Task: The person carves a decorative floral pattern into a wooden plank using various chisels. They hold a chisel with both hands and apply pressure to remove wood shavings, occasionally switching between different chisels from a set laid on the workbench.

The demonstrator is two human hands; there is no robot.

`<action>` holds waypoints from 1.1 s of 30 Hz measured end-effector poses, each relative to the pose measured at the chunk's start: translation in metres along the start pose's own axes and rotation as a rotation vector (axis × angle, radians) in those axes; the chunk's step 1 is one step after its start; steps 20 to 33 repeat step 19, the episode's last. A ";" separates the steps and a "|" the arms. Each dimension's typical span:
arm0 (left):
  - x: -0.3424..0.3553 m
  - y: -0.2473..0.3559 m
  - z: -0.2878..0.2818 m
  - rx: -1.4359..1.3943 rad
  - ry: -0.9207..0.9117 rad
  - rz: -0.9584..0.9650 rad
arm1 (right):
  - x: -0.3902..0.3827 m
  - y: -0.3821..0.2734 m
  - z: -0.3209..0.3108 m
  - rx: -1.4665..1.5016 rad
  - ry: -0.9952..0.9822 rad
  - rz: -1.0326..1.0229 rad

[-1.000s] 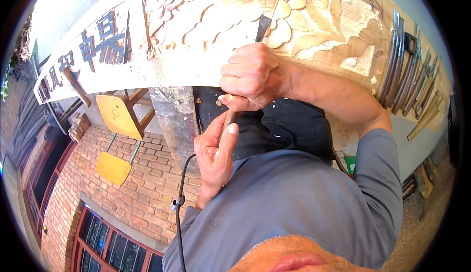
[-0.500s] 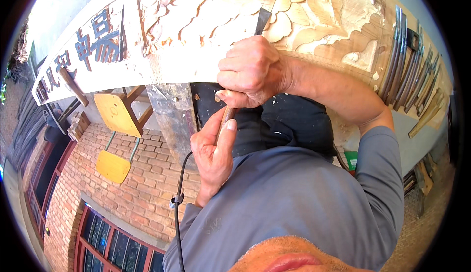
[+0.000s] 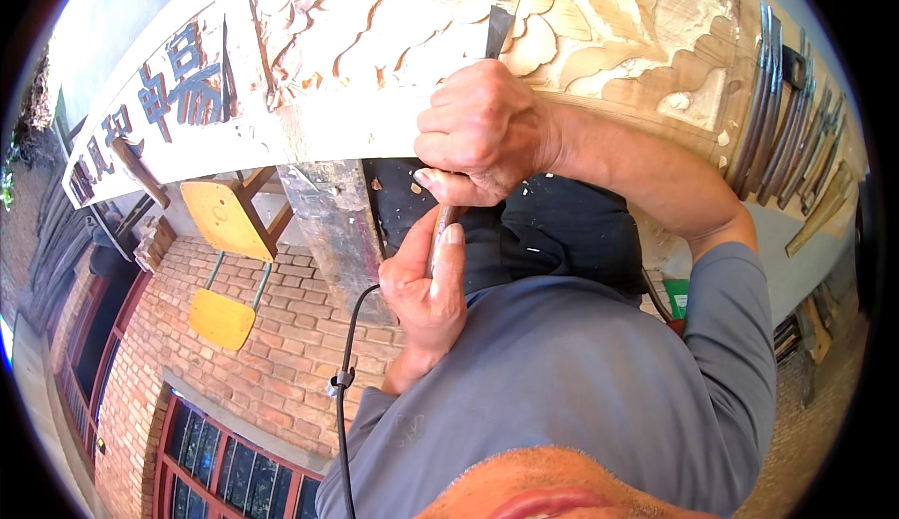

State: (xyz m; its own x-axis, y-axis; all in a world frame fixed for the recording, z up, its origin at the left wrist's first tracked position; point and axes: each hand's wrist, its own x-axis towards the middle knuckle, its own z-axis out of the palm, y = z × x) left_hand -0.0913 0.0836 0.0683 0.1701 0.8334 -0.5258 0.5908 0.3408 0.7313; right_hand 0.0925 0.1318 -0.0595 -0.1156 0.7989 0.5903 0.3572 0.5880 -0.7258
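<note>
A carving chisel (image 3: pixel 499 34) with a dark flat blade and a wooden handle is held in both hands. My right hand (image 3: pixel 487 130) is closed in a fist around its upper part, near the blade. Lower down, by my body, my left hand (image 3: pixel 426 285) grips the handle's end between thumb and fingers. The blade points away from me over a pale wooden panel (image 3: pixel 412 18) carved in relief with petal-like and wavy shapes. Glare washes out part of the panel, and I cannot tell how deep the cutting edge sits.
Several long-handled chisels (image 3: pixel 787 130) lie in a row on the right. At the left, a hammer (image 3: pixel 139 170) rests by a white board with dark carved characters (image 3: pixel 192 74). A yellow chair (image 3: pixel 225 215) stands on the brick floor (image 3: pixel 309 303). A black cable (image 3: pixel 343 407) hangs beside me.
My left hand has shifted slightly to the right with the handle end. The blade has moved a little farther away and stands straighter. Both hands keep their hold.
</note>
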 end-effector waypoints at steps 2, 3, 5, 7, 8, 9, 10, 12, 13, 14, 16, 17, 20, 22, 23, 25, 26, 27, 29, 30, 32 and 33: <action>-0.001 0.001 0.003 0.021 0.009 0.015 | 0.000 0.000 -0.001 0.009 0.002 -0.001; -0.002 0.002 0.004 0.038 0.020 0.030 | 0.000 0.000 -0.001 0.010 0.007 -0.001; -0.002 0.004 0.004 0.035 0.003 0.006 | -0.001 -0.001 -0.001 0.001 0.015 0.027; -0.001 0.001 0.007 0.045 0.005 0.045 | -0.001 -0.001 0.001 0.008 0.049 0.045; -0.001 0.000 0.008 0.048 0.002 0.046 | -0.001 -0.001 0.001 0.013 0.079 0.061; 0.000 -0.002 0.009 0.055 0.021 0.067 | -0.001 -0.001 0.001 0.011 0.083 0.063; 0.000 -0.003 0.009 0.064 0.042 0.087 | 0.000 -0.002 0.003 0.004 0.084 0.077; -0.003 -0.009 0.009 0.074 0.042 0.090 | 0.000 -0.002 0.004 -0.003 0.091 0.093; -0.003 -0.010 0.008 0.077 0.046 0.091 | 0.000 -0.002 0.004 -0.011 0.091 0.098; -0.001 -0.007 0.008 0.050 0.022 0.019 | -0.001 -0.002 0.004 -0.019 0.090 0.102; -0.002 -0.011 0.009 0.044 0.032 0.027 | -0.002 -0.003 0.004 -0.025 0.078 0.111; -0.002 -0.012 0.009 0.035 0.043 0.034 | -0.001 -0.002 0.003 -0.031 0.063 0.119; 0.002 -0.014 0.009 0.021 0.034 0.041 | -0.001 -0.002 0.003 -0.056 0.062 0.119; 0.002 -0.014 0.009 0.021 0.034 0.041 | -0.001 -0.002 0.003 -0.056 0.062 0.119; 0.002 -0.014 0.009 0.021 0.034 0.041 | -0.001 -0.002 0.003 -0.056 0.062 0.119; 0.002 -0.014 0.009 0.021 0.034 0.041 | -0.001 -0.002 0.003 -0.056 0.062 0.119; 0.002 -0.014 0.009 0.021 0.034 0.041 | -0.001 -0.002 0.003 -0.056 0.062 0.119; 0.002 -0.014 0.009 0.021 0.034 0.041 | -0.001 -0.002 0.003 -0.056 0.062 0.119; 0.002 -0.014 0.009 0.021 0.034 0.041 | -0.001 -0.002 0.003 -0.056 0.062 0.119; 0.002 -0.014 0.009 0.021 0.034 0.041 | -0.001 -0.002 0.003 -0.056 0.062 0.119; 0.002 -0.014 0.009 0.021 0.034 0.041 | -0.001 -0.002 0.003 -0.056 0.062 0.119; 0.002 -0.014 0.009 0.021 0.034 0.041 | -0.001 -0.002 0.003 -0.056 0.062 0.119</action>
